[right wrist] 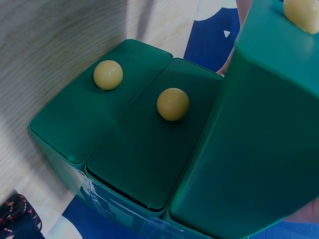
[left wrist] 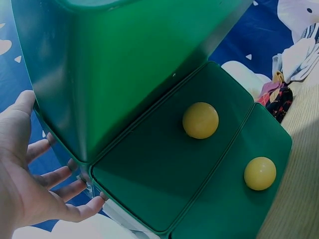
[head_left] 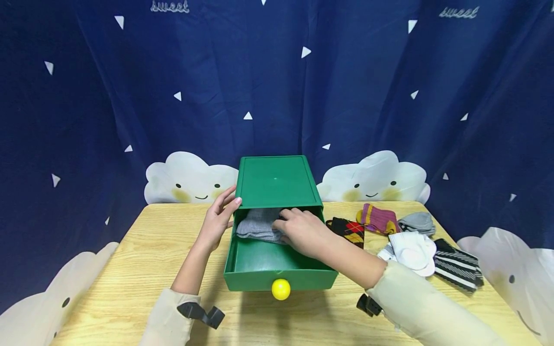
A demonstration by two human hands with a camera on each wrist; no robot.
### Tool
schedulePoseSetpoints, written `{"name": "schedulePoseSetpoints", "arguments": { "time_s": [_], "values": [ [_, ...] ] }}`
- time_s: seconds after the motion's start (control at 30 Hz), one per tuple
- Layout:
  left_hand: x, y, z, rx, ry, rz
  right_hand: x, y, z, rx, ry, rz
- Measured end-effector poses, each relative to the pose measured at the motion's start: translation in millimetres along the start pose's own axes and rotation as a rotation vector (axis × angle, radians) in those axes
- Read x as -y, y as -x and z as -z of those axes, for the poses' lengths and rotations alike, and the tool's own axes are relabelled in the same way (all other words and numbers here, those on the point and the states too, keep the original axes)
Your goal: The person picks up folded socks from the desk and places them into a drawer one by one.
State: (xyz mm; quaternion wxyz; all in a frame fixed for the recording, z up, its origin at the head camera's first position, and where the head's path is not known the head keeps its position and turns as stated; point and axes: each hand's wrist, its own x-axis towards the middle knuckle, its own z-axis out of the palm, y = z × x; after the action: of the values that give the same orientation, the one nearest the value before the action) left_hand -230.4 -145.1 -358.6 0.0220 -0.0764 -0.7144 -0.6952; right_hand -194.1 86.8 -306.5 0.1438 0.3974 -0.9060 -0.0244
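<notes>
A green drawer cabinet (head_left: pixel 277 180) stands on the table with its top drawer (head_left: pixel 272 259) pulled out. Folded grey socks (head_left: pixel 255 226) lie at the back left of that drawer. My right hand (head_left: pixel 305 233) reaches in over the drawer's right side, its bent fingers gripping the right end of the socks; the fingertips are partly hidden. My left hand (head_left: pixel 218 221) rests against the cabinet's left front edge, thumb near the top corner. In the left wrist view the left hand's fingers (left wrist: pixel 55 177) are spread along the cabinet's side.
Yellow ball knobs (head_left: pixel 281 289) mark the drawer fronts; two lower drawers (left wrist: pixel 149 184) are closed. Right of the cabinet lie argyle socks (head_left: pixel 346 230), purple-and-mustard socks (head_left: pixel 378 219), grey socks (head_left: pixel 417 223), white socks (head_left: pixel 411 250) and black-and-white striped socks (head_left: pixel 458 265). A blue curtain (head_left: pixel 277 72) hangs behind.
</notes>
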Motion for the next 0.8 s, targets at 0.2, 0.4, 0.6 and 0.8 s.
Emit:
{"name": "schedulePoseSetpoints", "arguments": {
  "time_s": [0.2,0.4,0.6,0.8],
  "values": [
    [0.3,-0.2,0.6,-0.003,-0.003,-0.004,-1.1,0.7,0.2,-0.015,0.006,0.003],
    [0.3,-0.6,0.4,-0.002,-0.005,-0.003,-5.1,4.9,3.1,-0.044,-0.042,0.018],
    [0.8,-0.8,0.3,0.001,-0.008,0.0,-9.1,9.9,9.5,-0.084,-0.117,0.023],
    [-0.3,-0.7,0.8,-0.002,-0.012,-0.003,-13.8,15.7,19.3,-0.128,-0.222,0.016]
  ]
}}
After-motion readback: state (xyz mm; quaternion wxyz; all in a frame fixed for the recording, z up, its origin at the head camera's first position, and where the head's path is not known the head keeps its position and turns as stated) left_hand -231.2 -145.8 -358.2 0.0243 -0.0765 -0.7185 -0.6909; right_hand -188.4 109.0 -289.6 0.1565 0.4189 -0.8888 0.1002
